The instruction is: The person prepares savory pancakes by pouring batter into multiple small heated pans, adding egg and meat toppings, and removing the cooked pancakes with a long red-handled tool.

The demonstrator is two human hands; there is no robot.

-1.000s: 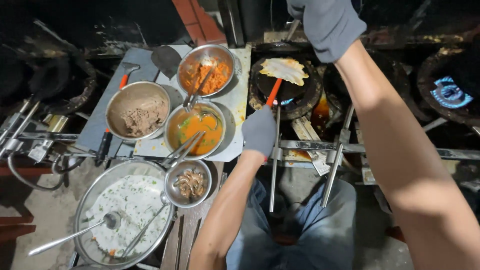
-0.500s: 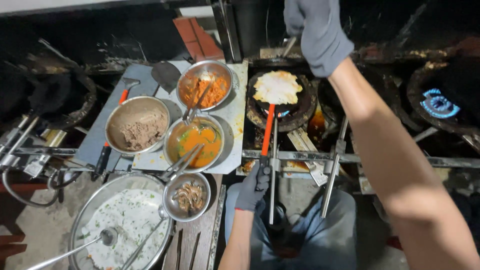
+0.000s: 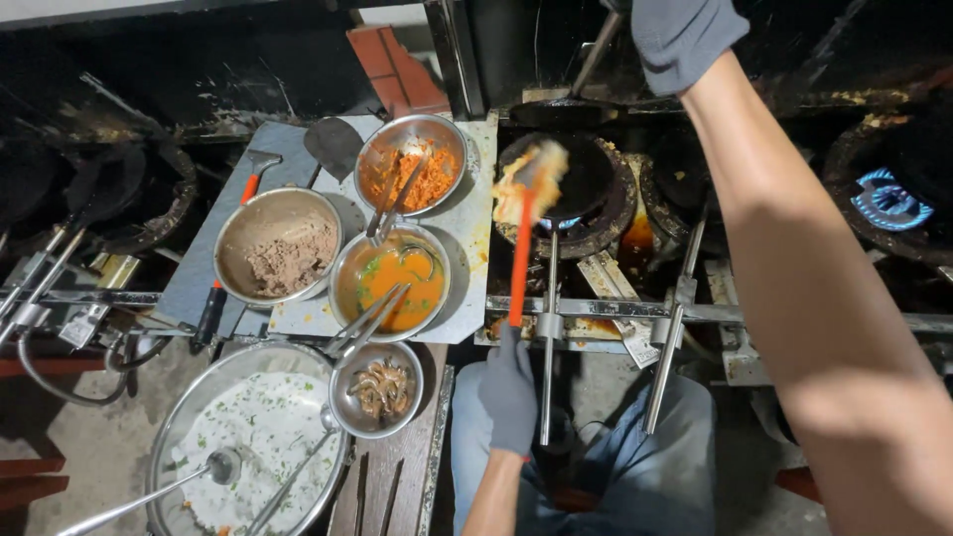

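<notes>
Two gloved hands work at the stove. Left hand (image 3: 509, 389) is closed around the orange handle of a spatula (image 3: 520, 260), whose blade carries a blurred yellow omelette (image 3: 528, 179) raised over the left rim of the black pan (image 3: 576, 179). Right hand (image 3: 683, 35) is at the top edge, beside a metal handle (image 3: 596, 50); its grip cannot be determined. Four steel bowls (image 3: 389, 281) of fillings and a large batter bowl (image 3: 248, 447) sit left of the pan.
</notes>
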